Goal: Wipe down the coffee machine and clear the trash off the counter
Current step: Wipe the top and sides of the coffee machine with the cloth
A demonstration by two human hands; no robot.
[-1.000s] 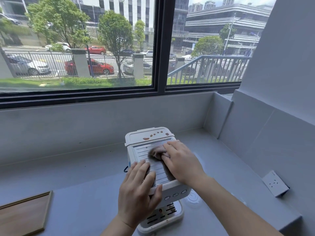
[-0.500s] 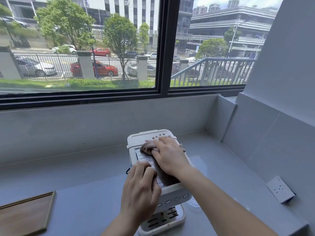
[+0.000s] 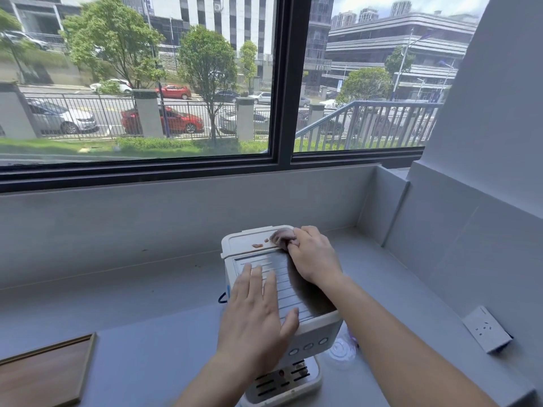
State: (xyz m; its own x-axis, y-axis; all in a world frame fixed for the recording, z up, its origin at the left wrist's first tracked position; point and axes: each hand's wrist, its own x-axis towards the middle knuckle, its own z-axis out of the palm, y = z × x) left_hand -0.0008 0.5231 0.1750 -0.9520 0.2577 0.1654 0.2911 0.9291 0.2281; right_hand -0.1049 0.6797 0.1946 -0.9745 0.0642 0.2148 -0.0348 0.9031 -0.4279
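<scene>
A small white coffee machine (image 3: 311, 333) stands on the grey counter (image 3: 147, 342) in front of me. My left hand (image 3: 255, 312) lies flat on its ribbed top, fingers spread, holding nothing. My right hand (image 3: 313, 254) grips a bunched grey-brown cloth (image 3: 280, 237) and presses it on the machine's back lid. Reddish-brown stains (image 3: 258, 245) sit on that lid just left of the cloth. A clear plastic lid (image 3: 342, 352) lies on the counter to the right of the machine's base, partly hidden by my right forearm.
A wooden board (image 3: 44, 374) lies at the counter's near left. A white wall socket (image 3: 486, 333) sits on the right wall. A grey backsplash and a large window run behind the machine. A dark blue cord loop (image 3: 222, 298) shows at the machine's left side.
My right hand has slid the cloth from the ribbed top back onto the rear lid, towards its right end. My left hand has opened flat on the top.
</scene>
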